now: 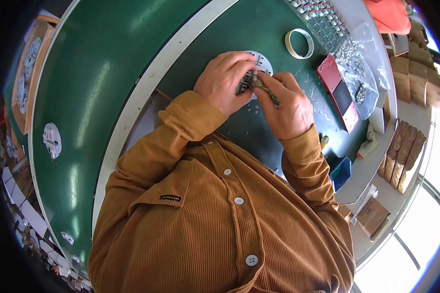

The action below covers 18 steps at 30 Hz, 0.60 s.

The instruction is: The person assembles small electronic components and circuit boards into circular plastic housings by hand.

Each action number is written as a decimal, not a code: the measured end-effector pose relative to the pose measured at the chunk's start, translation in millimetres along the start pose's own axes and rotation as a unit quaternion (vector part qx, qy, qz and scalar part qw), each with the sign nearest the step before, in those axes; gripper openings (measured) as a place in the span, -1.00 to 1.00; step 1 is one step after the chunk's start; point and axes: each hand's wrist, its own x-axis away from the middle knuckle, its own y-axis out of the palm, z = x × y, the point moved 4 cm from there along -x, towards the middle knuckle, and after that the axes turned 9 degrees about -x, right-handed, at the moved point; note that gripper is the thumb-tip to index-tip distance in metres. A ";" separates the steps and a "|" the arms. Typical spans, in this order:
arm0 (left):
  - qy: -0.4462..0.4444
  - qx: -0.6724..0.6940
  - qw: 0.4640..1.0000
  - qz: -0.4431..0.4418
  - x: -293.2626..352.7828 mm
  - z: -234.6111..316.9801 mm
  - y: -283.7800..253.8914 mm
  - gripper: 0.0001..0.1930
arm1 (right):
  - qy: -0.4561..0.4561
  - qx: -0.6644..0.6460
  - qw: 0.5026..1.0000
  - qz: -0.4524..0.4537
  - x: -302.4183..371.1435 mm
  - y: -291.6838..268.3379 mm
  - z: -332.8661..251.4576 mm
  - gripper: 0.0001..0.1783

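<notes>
Smooth dark-green worktop (264, 29) | left hand (225, 79): at round white disc with black parts (265, 62), grip cannot be told | right hand (288, 105): narrow pinch, holding small greenish piece (268, 90)

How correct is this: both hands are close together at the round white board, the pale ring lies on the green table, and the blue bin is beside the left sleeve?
Wrong sleeve: the head view shows the blue bin beside the right sleeve. The left hand and right hand are close together at the round white board, and the pale ring lies on the green table.
</notes>
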 end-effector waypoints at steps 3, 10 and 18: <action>-0.012 0.008 1.000 0.003 0.2 -1.8 -0.7 -0.54 | 0.017 0.016 0.999 -0.034 -1.8 3.9 1.0 -0.67; -0.002 0.009 1.000 -0.008 -3.6 -3.0 -1.1 -0.51 | 0.007 -0.038 0.999 0.002 1.2 10.4 12.1 -0.67; 0.030 -0.023 0.999 -0.014 -0.4 -3.7 6.7 -0.37 | 0.016 -0.146 0.973 0.176 28.7 -6.1 77.8 -0.60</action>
